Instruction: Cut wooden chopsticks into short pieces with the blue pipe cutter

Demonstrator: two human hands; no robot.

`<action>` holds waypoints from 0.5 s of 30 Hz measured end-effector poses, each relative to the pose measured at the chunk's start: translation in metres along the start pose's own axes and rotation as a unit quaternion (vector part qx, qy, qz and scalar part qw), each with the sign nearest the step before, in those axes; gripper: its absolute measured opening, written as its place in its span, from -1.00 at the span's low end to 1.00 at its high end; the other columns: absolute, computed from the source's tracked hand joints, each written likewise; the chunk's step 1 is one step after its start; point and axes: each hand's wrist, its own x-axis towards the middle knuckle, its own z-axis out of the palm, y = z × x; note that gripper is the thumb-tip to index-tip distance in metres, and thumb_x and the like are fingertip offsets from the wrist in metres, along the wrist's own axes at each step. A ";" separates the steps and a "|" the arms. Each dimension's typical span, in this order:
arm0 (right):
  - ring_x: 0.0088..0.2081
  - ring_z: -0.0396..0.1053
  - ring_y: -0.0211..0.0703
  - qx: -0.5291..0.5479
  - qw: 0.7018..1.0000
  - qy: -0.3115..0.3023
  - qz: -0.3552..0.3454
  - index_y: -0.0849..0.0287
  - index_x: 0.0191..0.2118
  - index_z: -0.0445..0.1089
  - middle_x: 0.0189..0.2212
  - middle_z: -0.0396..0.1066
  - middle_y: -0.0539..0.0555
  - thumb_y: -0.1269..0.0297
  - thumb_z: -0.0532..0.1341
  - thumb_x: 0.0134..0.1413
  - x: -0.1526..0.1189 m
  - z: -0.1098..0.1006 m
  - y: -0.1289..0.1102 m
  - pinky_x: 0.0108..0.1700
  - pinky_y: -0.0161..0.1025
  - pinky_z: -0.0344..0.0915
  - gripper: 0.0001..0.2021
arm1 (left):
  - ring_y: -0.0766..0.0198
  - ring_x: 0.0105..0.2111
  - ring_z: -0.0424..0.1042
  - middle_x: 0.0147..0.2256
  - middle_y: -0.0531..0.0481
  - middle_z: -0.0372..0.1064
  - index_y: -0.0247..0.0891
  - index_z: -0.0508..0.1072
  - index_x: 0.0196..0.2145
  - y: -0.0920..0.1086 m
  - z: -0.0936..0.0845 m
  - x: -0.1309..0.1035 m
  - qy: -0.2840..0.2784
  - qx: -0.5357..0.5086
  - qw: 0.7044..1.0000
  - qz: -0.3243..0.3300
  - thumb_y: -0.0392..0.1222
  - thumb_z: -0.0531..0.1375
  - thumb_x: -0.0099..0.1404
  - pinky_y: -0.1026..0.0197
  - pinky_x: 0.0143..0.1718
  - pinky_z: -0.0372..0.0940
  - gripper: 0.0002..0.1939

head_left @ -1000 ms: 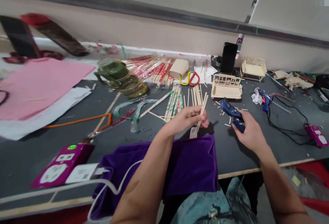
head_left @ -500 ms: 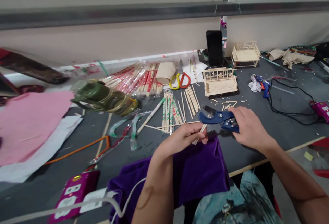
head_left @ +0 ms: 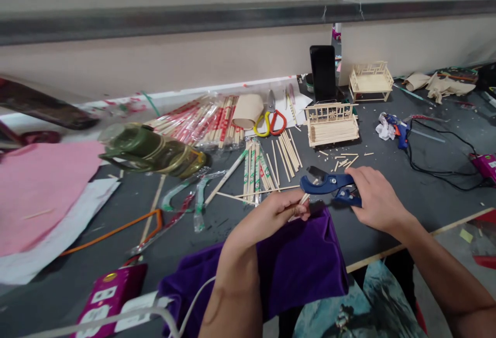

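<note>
My left hand (head_left: 282,209) is closed around a few thin wooden sticks (head_left: 305,198), whose ends poke up past the thumb. Wrapped round the handles of a blue pipe cutter (head_left: 329,183), my right hand (head_left: 377,199) keeps the tool over those ends. The cutter's dark blade (head_left: 316,172) stands apart from its curved jaw; whether it touches the sticks I cannot tell. Under my left forearm lies a folded purple cloth (head_left: 298,260). Short cut stick pieces (head_left: 346,160) are scattered just beyond the cutter.
A miniature wooden bench (head_left: 333,130) and another (head_left: 371,86) stand behind, near a black phone (head_left: 323,73). Scissors (head_left: 270,118), wrapped chopsticks (head_left: 253,170) and a green bottle (head_left: 155,152) lie leftward. A glue gun (head_left: 402,134) with its cable is at right; a purple power strip (head_left: 112,296) sits front left.
The cutter and my right hand have come down slightly. My left hand has shifted a little lower, and less of the stick ends shows above it. Both hands keep their hold.
</note>
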 end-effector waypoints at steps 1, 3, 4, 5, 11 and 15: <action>-0.04 0.34 0.16 0.000 1.000 0.002 -0.001 0.21 0.13 0.26 -0.03 0.42 0.28 0.43 0.20 -0.10 0.000 0.001 -0.001 -0.05 0.01 0.27 -0.43 | 0.28 -0.39 0.46 -0.42 -0.01 0.51 -0.23 0.43 -0.36 -0.001 0.000 -0.001 0.002 0.004 1.000 -0.002 -0.17 0.08 0.43 0.28 -0.30 0.30 -0.78; -0.05 0.34 0.16 0.001 1.000 0.007 -0.003 0.21 0.14 0.27 -0.03 0.42 0.28 0.43 0.20 -0.10 -0.001 0.002 -0.002 -0.05 0.01 0.28 -0.43 | 0.28 -0.38 0.47 -0.41 0.00 0.51 -0.22 0.43 -0.36 -0.003 0.001 -0.002 0.006 0.019 1.000 -0.005 -0.20 0.07 0.43 0.29 -0.30 0.30 -0.78; -0.05 0.34 0.17 0.001 1.000 0.009 -0.004 0.22 0.14 0.27 -0.03 0.42 0.29 0.43 0.19 -0.10 -0.001 0.003 -0.002 -0.05 0.01 0.28 -0.43 | 0.28 -0.38 0.47 -0.41 0.01 0.50 -0.22 0.43 -0.36 -0.004 0.001 -0.002 0.010 0.029 1.000 -0.005 -0.20 0.06 0.43 0.29 -0.30 0.30 -0.78; -0.05 0.34 0.17 0.000 1.000 0.011 -0.005 0.23 0.14 0.27 -0.03 0.42 0.29 0.43 0.19 -0.11 -0.002 0.004 -0.003 -0.06 0.01 0.28 -0.42 | 0.28 -0.38 0.47 -0.41 0.01 0.50 -0.22 0.44 -0.35 -0.005 0.002 -0.003 0.016 0.038 0.999 -0.003 -0.21 0.05 0.43 0.30 -0.30 0.30 -0.78; -0.02 0.33 0.20 0.014 0.999 0.039 -0.017 0.24 0.18 0.23 -0.01 0.41 0.31 0.45 0.16 -0.15 -0.007 0.011 -0.003 -0.02 0.07 0.28 -0.36 | 0.29 -0.39 0.51 -0.42 0.02 0.52 -0.19 0.47 -0.34 -0.002 0.002 -0.005 0.037 0.069 0.996 0.029 -0.27 0.06 0.40 0.31 -0.31 0.30 -0.78; -0.06 0.35 0.17 -0.001 0.997 0.070 -0.038 0.28 0.15 0.26 -0.04 0.43 0.32 0.45 0.15 -0.13 -0.009 0.015 -0.001 -0.06 0.03 0.29 -0.40 | 0.28 -0.40 0.53 -0.42 0.02 0.54 -0.19 0.48 -0.31 0.001 0.001 -0.006 0.032 0.075 0.996 0.041 -0.34 0.06 0.37 0.30 -0.30 0.32 -0.79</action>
